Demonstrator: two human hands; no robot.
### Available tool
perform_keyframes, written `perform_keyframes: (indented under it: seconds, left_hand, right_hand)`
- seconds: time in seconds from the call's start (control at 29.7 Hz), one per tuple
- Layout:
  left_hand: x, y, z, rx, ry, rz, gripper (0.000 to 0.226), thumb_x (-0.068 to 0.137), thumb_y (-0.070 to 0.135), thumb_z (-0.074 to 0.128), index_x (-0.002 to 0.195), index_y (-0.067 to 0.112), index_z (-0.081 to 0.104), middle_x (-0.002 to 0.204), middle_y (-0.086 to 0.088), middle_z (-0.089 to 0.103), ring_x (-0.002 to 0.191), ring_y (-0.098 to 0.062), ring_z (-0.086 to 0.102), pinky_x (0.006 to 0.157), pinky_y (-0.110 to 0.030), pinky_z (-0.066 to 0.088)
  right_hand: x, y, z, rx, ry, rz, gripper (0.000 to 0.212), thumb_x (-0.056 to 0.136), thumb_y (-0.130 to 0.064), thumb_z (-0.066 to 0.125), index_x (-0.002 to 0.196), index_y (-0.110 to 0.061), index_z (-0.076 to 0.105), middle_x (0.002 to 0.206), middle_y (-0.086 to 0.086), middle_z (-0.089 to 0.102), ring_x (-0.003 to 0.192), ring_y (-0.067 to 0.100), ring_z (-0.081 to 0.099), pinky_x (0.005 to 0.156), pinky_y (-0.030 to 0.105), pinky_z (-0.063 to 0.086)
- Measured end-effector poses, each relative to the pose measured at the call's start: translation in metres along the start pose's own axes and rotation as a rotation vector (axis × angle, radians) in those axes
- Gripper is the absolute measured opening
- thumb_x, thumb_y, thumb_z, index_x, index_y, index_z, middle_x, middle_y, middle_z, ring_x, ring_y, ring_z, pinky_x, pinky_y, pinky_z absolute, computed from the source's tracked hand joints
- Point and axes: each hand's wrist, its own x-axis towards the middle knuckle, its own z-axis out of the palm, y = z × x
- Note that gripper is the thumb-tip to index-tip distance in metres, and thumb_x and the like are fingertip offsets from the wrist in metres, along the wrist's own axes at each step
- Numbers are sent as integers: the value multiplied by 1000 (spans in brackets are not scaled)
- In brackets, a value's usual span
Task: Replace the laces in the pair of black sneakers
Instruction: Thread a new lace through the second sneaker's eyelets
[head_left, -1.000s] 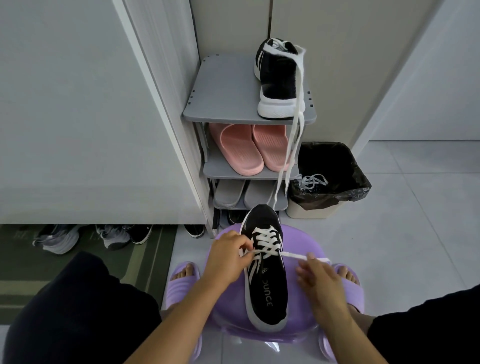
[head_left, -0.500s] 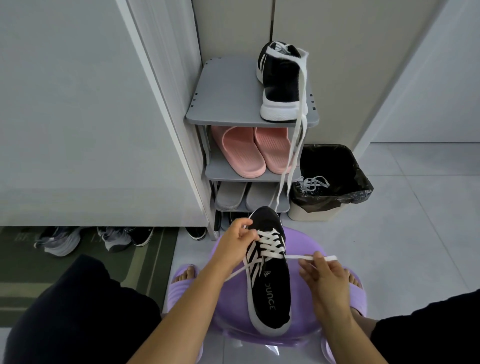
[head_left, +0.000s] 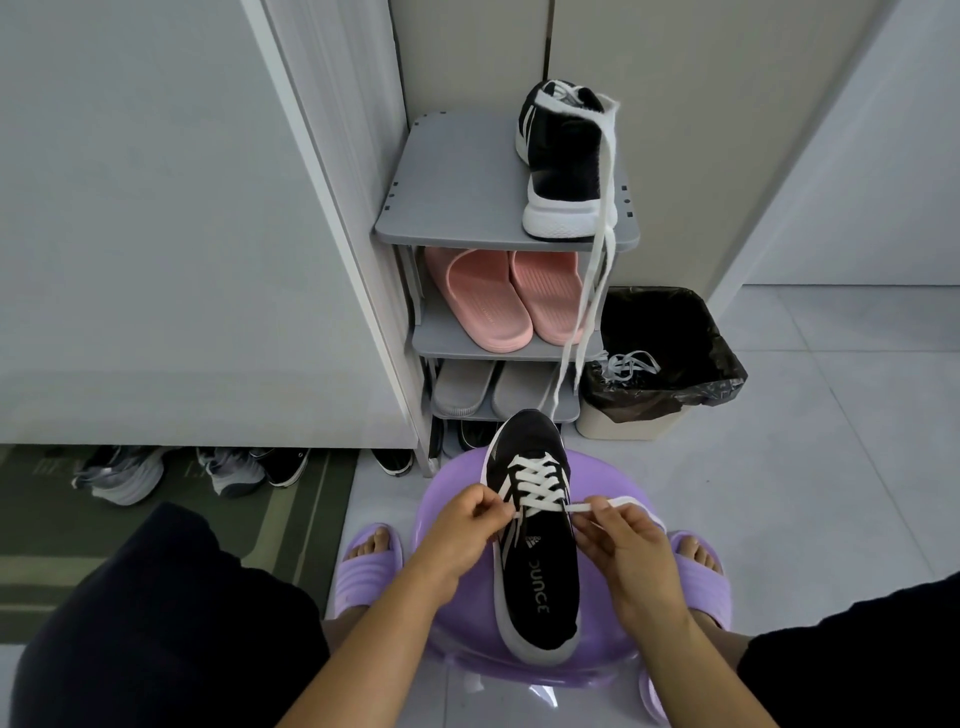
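black knit sneaker with white stripes (head_left: 540, 571) lies on round purple plastic stool (head_left: 447, 519), toe away from the person. left hand (head_left: 462, 525) pinches flat white lace (head_left: 537, 480) at the shoe's left edge; right hand (head_left: 621, 540) pinches its free end at the right. second black sneaker (head_left: 563, 161) sits on grey plastic shoe rack (head_left: 457, 192), loose white lace (head_left: 597, 249) hanging down.

The sneaker (head_left: 540, 571) on the stool (head_left: 613, 488) carries pale letters reading "OUNCE" on its insole; a small 3-bar logo on its tongue has wording too small to read. Faint letters on the floor mat (head_left: 52, 519) are illegible
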Motion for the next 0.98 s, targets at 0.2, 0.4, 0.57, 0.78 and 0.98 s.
perform_keyframes:
  seconds: [0.2, 0.4, 0.57, 0.78, 0.98]
  left_hand:
    - [-9, 1, -4, -75, 27, 8, 11, 92, 9, 54, 81, 8, 54, 74, -2, 63, 64, -7, 57, 54, -6, 42]
    - [-5, -2, -7, 120, 169, 90, 5, 89, 14, 59, 85, 15, 58, 78, 7, 60, 70, -6, 54, 59, -3, 40]
    - [5, 35, 5, 337, 95, 300, 18, 93, 20, 54, 99, 12, 69, 94, 5, 62, 82, -3, 57, 68, -3, 38]
    - [12, 62, 43, 271, -373, 328, 22, 89, 18, 60, 111, 14, 63, 99, 3, 63, 97, -8, 57, 94, -24, 41]
    - [17, 63, 43, -103, -320, 196, 28, 93, 37, 49, 99, 16, 66, 95, 5, 67, 93, -9, 62, 93, -25, 42]
  right_hand:
    - [-3, -1, 5, -65, 7, -64, 15, 93, -3, 49, 81, 0, 57, 69, 10, 67, 58, 10, 66, 58, 18, 56]
    - [2, -10, 4, -87, 58, -139, 19, 93, -7, 50, 80, -9, 64, 79, 4, 70, 81, 18, 60, 76, 24, 50]
    - [0, -47, 22, -161, -52, -257, 17, 95, -13, 47, 93, -12, 64, 80, 5, 70, 78, 14, 66, 77, 24, 51]
    - [4, -98, 35, -133, -162, -368, 19, 97, -15, 44, 99, -12, 62, 74, 1, 72, 68, 9, 66, 63, 17, 53]
    - [12, -134, 30, -465, -220, -430, 27, 99, -16, 41, 86, -13, 64, 47, -4, 55, 41, 6, 43, 43, 17, 35]
